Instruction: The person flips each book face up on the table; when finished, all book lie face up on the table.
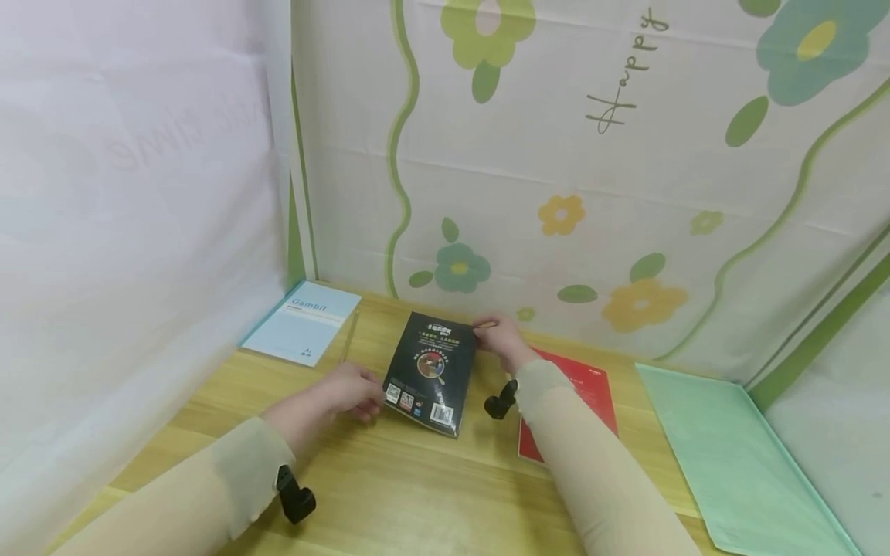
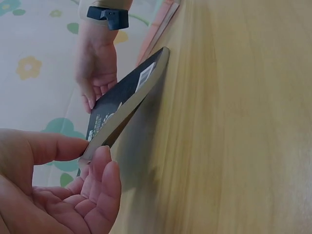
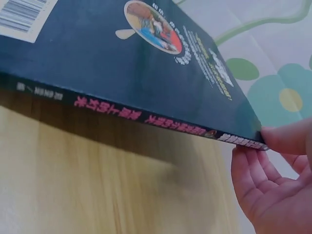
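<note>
1. On the wooden table [image 1: 417, 494], our left hand [image 1: 351, 394] pinches the black book [image 1: 431, 369] at its near corner.
2. Farther back, our right hand [image 1: 502, 340] pinches the far corner, keeping it tilted off the wood.
3. Beyond lie a blue booklet [image 1: 302, 323] and a red book [image 1: 591, 386].

We see a black book [image 1: 431, 369] with a round red-and-orange picture, white barcode patches and pink lettering down its spine. Beside it we have a red folder [image 1: 587, 390], a pale blue booklet [image 1: 302, 320] and a mint green sheet [image 1: 730, 448] on the light wood table [image 1: 417, 486]. Behind, our cream backdrop [image 1: 591, 177] shows teal, yellow and green flowers.
</note>
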Demonstrator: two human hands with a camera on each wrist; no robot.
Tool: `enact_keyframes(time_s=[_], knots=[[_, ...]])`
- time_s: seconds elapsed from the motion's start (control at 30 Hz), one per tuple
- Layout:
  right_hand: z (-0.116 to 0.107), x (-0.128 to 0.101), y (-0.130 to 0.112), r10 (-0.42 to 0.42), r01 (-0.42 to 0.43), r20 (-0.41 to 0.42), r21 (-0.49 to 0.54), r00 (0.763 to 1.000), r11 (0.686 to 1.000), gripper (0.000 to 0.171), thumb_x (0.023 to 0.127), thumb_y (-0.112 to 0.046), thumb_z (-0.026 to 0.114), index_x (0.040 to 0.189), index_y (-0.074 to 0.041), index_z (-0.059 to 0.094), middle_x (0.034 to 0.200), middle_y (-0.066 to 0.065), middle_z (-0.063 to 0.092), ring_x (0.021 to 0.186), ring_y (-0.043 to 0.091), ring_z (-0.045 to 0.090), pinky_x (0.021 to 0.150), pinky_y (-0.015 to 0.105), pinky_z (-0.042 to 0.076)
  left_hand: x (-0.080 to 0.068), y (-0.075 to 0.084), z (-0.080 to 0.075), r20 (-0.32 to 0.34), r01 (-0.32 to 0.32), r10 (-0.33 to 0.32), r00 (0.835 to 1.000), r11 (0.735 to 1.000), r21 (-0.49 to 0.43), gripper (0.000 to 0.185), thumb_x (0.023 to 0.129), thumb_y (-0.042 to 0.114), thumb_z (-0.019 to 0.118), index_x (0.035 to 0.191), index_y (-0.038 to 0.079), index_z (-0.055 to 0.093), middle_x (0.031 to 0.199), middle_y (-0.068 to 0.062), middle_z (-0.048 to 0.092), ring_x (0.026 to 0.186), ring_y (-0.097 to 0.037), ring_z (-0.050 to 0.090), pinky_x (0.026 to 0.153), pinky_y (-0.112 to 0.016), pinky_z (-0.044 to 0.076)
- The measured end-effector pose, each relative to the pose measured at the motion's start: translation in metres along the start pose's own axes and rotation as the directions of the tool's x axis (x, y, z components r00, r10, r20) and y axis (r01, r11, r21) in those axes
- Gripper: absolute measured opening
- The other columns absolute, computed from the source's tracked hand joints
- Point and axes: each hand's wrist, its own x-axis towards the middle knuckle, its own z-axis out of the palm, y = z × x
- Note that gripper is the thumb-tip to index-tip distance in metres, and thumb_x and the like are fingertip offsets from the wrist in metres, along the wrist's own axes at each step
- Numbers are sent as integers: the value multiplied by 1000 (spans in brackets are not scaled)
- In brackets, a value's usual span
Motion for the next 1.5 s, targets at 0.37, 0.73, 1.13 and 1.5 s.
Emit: enact_keyframes(time_s=[0.37, 0.73, 1.13, 1.5], knots=[[-12, -8, -3, -56, 55, 88, 10, 995, 998, 12, 94, 10, 52, 106, 8, 53, 105, 19, 57, 77, 21, 66, 83, 40, 58, -14, 7, 8, 27, -24, 27, 999, 996, -88, 26, 86, -7, 62, 111, -14, 56, 91, -21, 66, 75, -27, 69, 66, -37, 61], [-28, -11, -4, -98, 93, 153, 34, 983, 995, 16, 96, 6, 48, 105, 10, 61, 97, 15, 66, 77, 21, 67, 81, 40, 58, -21, 5, 6, -14, -63, 62, 998, 987, -150, 37, 88, -6, 62, 121, -19, 50, 91, -22, 66, 75, -27, 69, 71, -38, 61], [-31, -13, -7, -113, 96, 143, 116, 983, 989, 24, 97, 5, 44, 113, 16, 59, 105, 17, 65, 81, 21, 65, 82, 37, 57, -17, 0, 8, -127, -108, 82, 989, 969, -222, 19, 91, -5, 58, 110, -7, 61, 97, -20, 66, 73, -25, 69, 72, -42, 60], [-33, -16, -10, -129, 93, 152, 222, 980, 971, 39, 87, 16, 40, 123, 17, 55, 109, 15, 65, 89, 20, 66, 79, 32, 57, -20, 3, 6, -145, -107, 75, 987, 970, -221, 18, 92, -2, 58, 109, -7, 65, 92, -16, 69, 72, -22, 69, 68, -35, 60]])
